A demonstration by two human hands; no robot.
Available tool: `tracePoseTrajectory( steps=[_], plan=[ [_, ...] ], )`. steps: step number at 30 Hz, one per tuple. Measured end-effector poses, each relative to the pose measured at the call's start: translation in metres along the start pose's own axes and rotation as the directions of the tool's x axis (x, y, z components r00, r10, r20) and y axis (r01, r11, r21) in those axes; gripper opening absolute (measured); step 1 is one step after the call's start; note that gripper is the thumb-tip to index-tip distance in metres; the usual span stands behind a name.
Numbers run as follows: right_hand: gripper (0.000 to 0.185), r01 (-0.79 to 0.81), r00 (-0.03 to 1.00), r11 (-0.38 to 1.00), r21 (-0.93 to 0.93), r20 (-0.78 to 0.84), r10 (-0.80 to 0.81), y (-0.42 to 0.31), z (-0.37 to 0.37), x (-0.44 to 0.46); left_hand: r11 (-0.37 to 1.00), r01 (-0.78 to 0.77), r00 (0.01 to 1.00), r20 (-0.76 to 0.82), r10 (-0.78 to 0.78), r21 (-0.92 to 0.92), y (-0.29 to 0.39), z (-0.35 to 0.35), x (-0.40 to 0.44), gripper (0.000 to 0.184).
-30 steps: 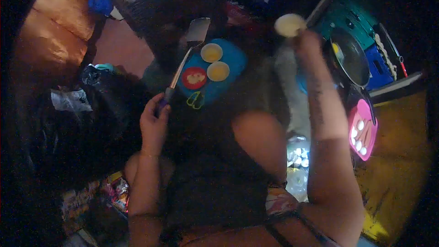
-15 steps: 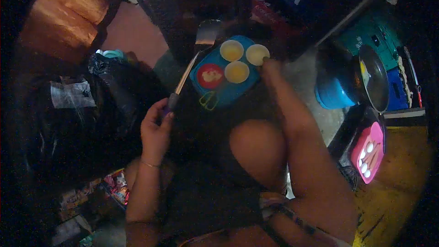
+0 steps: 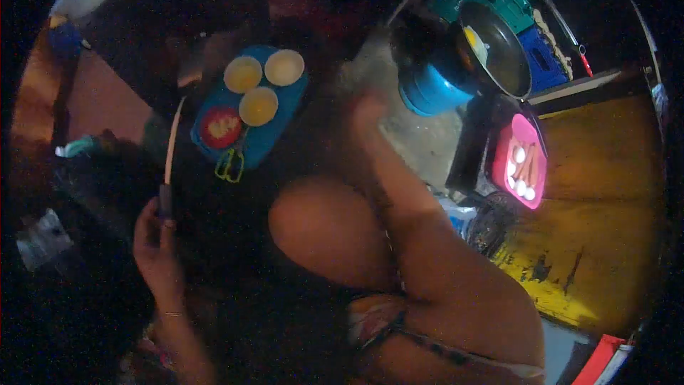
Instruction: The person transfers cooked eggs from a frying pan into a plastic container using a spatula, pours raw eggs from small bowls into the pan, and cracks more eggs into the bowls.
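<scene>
My left hand (image 3: 158, 246) is closed around the dark handle of a turner (image 3: 173, 146), its flat blade pointing away beside a blue tray (image 3: 274, 132). On that tray stand three white cups (image 3: 258, 106) with pale yellow contents and a red bowl (image 3: 221, 127) holding chopped whitish pieces. Scissors (image 3: 229, 165) with yellow-green handles lie at the tray's near edge. My right hand (image 3: 368, 117) is apart from the tray, between it and a blue burner (image 3: 434, 90). It is dark and blurred, so its fingers cannot be made out.
A dark frying pan (image 3: 502, 53) with a fried egg (image 3: 476, 44) in it is tilted beside the burner. Nearer stands a pink container (image 3: 539, 164) with several eggs and sausages. A yellow-brown wooden surface (image 3: 598, 207) spans the right. My bare knee (image 3: 324, 224) is between my arms.
My right hand has left the far right cup and moved away from the tray toward the burner. The view has swung right; my left hand still holds the turner.
</scene>
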State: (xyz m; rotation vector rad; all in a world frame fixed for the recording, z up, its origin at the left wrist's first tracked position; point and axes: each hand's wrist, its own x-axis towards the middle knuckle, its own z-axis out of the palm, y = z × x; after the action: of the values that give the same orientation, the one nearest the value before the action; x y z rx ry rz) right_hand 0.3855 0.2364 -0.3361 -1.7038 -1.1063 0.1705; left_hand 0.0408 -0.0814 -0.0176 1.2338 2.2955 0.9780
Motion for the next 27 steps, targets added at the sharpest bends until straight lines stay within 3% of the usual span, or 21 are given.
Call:
tracePoseTrajectory(
  steps=[1,4,5,6,9,12,13,16,20,27],
  plan=[
    [0.035,-0.021,0.997,1.000,-0.007,-0.072,0.021,0.011,-0.026,0.021,1.000,0.022,1.000,-0.001,-0.022,0.019,0.004,-0.001,-0.001,0.038],
    [0.043,-0.340,0.940,0.872,0.351,0.105,0.324,0.040,-0.104,0.093,0.993,0.065,0.998,0.003,-0.065,-0.096,0.011,0.002,-0.006,0.038],
    [0.047,-0.396,0.915,0.798,0.455,0.124,0.384,0.041,-0.122,0.110,0.983,0.099,0.995,0.029,-0.095,-0.152,0.009,0.002,-0.007,0.038],
    [0.053,-0.488,0.835,0.566,0.665,0.166,0.524,0.009,-0.143,0.123,0.970,0.129,0.991,0.053,-0.121,-0.205,0.008,0.001,-0.007,0.038],
    [0.061,-0.641,0.708,0.368,0.673,0.336,0.621,0.023,-0.171,0.168,0.962,0.096,0.994,0.065,-0.082,-0.257,0.004,0.003,-0.002,0.038],
    [0.056,-0.680,0.646,0.280,0.678,0.373,0.666,0.004,-0.184,0.182,0.975,0.052,0.996,0.080,-0.035,-0.217,0.007,0.010,0.005,0.038],
    [0.074,-0.726,0.651,0.335,0.600,0.443,0.617,0.008,-0.187,0.187,0.980,0.046,0.996,0.087,-0.030,-0.193,0.009,0.011,0.006,0.039],
    [0.072,-0.785,0.592,0.310,0.536,0.503,0.629,0.014,-0.176,0.199,0.954,0.099,0.992,0.109,-0.070,-0.284,0.007,0.015,0.006,0.038],
    [0.055,-0.789,0.574,0.236,0.567,0.544,0.612,0.015,-0.169,0.201,0.974,0.045,0.995,0.099,-0.023,-0.221,0.009,0.018,0.007,0.037],
    [0.050,-0.788,0.523,0.108,0.606,0.567,0.636,0.015,-0.165,0.211,0.985,0.052,0.995,0.090,-0.038,-0.166,0.013,0.020,0.005,0.037]
  ],
)
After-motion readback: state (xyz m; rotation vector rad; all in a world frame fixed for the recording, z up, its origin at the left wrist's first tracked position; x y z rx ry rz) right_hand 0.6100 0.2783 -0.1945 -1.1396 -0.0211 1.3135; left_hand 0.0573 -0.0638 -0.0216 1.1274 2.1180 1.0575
